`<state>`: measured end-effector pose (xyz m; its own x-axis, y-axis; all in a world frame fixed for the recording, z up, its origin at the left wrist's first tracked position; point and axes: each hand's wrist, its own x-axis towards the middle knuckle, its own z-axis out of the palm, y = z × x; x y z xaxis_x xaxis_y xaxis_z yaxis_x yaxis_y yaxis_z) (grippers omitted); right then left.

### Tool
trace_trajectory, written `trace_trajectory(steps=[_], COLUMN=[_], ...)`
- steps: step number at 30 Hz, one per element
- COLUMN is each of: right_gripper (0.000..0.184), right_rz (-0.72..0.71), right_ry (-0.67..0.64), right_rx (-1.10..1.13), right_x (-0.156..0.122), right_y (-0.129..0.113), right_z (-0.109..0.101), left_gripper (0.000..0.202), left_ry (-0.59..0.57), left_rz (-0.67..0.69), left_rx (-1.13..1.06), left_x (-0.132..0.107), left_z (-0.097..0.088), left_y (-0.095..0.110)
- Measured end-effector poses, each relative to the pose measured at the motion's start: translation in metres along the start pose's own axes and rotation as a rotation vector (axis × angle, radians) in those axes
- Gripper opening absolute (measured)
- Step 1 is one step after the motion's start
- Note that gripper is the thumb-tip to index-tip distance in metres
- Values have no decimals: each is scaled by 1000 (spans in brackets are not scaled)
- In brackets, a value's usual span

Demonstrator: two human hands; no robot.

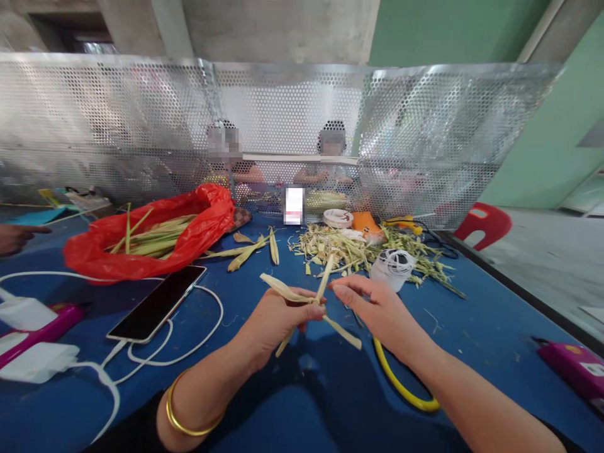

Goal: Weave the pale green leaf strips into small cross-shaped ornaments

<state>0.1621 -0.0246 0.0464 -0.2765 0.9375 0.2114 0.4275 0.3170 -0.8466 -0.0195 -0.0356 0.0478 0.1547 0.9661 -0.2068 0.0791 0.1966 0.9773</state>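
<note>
My left hand [283, 321] is closed around several pale, dried leaf strips [287, 290] that look like corn husk. They cross at the thumb and fingertips, with ends sticking out up, left and down right. Just to the right, my right hand [372, 308] is near the upright strip, its thumb and fingers drawn together; whatever is between them is too small to make out. Beneath the right forearm a curved yellow handle [401, 384] shows, the rest of that tool largely hidden by the hand. A few loose husk pieces [250, 251] lie beyond my left hand.
At left are a red plastic bag [189, 251] of husk strips, a phone [158, 305] with white cables, and a purple power strip [42, 333]. Husk scraps [335, 245] and a container with white cord [394, 267] lie ahead. A perforated metal screen [292, 94] stands behind; another person's hand [21, 238] shows far left.
</note>
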Motion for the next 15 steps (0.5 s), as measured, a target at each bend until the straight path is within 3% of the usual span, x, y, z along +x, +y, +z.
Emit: trace_trajectory(steps=[3,6,9,15], right_gripper=[23,23,22,20], right_rz=[189,283,257,212], right_ry=[-99,-177,-181,11], right_rx=[400,688,752,633], right_x=[1,-1,-1,0], right_y=[1,1,1,4], right_z=[6,11,13,18], left_gripper=[27,37,45,42], left_ry=[-180,-261,-271,-180], left_rz=[-17,-25,-27,10], left_rx=[44,61,56,-30], left_x=[-3,-4,-3,0], left_z=[1,0,0,4], left_y=[2,2,1,-7])
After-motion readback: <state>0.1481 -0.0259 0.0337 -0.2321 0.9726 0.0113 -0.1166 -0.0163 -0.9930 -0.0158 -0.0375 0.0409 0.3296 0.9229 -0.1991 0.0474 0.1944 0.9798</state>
